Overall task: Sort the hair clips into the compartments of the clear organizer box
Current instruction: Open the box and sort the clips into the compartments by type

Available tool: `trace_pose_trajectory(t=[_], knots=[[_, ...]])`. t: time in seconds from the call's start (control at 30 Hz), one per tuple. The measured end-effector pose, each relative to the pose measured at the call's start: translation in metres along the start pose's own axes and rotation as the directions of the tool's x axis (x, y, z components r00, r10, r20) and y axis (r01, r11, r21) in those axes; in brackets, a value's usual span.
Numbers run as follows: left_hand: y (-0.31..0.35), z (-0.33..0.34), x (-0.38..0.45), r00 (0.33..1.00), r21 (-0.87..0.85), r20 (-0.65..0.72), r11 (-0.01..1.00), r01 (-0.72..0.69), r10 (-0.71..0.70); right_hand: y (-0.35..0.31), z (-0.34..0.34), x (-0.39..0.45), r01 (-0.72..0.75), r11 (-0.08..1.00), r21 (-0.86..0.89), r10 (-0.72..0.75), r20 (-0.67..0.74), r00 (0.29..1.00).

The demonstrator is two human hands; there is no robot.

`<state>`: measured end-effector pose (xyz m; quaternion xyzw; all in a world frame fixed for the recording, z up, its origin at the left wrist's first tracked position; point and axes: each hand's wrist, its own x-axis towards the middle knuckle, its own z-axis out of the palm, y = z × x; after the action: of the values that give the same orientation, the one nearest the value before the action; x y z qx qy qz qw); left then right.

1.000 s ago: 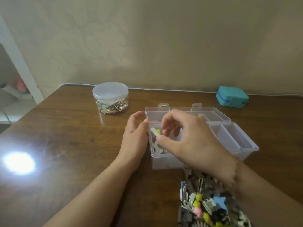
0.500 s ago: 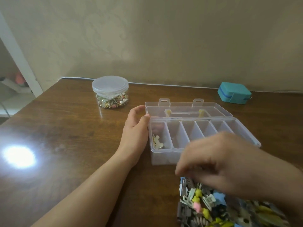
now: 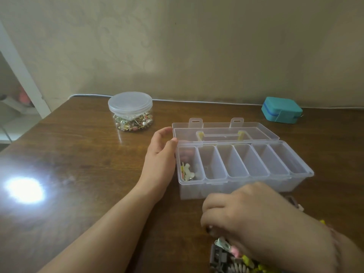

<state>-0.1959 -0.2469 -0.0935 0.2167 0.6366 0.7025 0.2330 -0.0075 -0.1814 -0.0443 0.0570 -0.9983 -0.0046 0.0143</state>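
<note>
- The brown wooden table (image 3: 78, 174) fills your view, with a bright glare spot at 9 o'clock.
- The clear organizer box (image 3: 232, 186) sits just right of centre, its lid (image 3: 226, 133) folded open toward 12 o'clock; six compartments run left to right.
- Your right hand (image 3: 254, 217), at 5 o'clock in front of the box, hangs over the pile with fingers curled down into it; you cannot tell whether they hold a clip.
- Your left hand (image 3: 160, 156) rests against the box's left end, fingers relaxed, the thumb touching the rim.
- A lidded round jar (image 3: 130, 111) of small trinkets stands at 11 o'clock, well apart from the box.
- A teal case (image 3: 281, 112) lies at 2 o'clock near the wall.
- The loose hair clips (image 3: 232, 257) are heaped at 5 o'clock, partly under your right hand.
- A few sorted clips (image 3: 188, 172) lie in the leftmost compartment.
</note>
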Motion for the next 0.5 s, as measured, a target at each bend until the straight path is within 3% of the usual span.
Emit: trace_pose_trajectory(t=[0.07, 0.13, 0.2, 0.3, 0.4, 0.5], knots=[[0.0, 0.0, 0.0, 1.0, -0.023, 0.006, 1.0, 0.012, -0.012, 0.0, -0.016, 0.001, -0.032, 0.957, 0.29, 0.062, -0.093, 0.994], [0.0, 0.0, 0.0, 1.0, -0.019, 0.009, 1.0, 0.005, -0.005, 0.003, -0.031, 0.005, -0.085, 0.782, 0.618, 0.227, -0.156, 0.961], [0.001, -0.001, -0.001, 1.0, 0.012, 0.022, 1.0, -0.017, 0.017, 0.012, -0.037, 0.017, -0.102, 0.676, 0.73, 0.379, -0.225, 0.898], [0.003, 0.0, -0.002, 0.999, 0.022, 0.033, 1.0, -0.017, 0.016, 0.026, -0.039, 0.046, -0.2, 0.653, 0.73, 0.508, -0.227, 0.831], [0.003, 0.0, -0.003, 1.0, 0.011, 0.016, 1.0, 0.0, 0.0, 0.032, -0.032, 0.066, -0.32, 0.762, 0.563, 0.454, -0.112, 0.884], [0.004, 0.001, -0.003, 1.0, 0.026, 0.01, 1.0, -0.005, 0.004, 0.028, -0.023, 0.072, -0.344, 0.855, 0.388, 0.387, -0.037, 0.921]])
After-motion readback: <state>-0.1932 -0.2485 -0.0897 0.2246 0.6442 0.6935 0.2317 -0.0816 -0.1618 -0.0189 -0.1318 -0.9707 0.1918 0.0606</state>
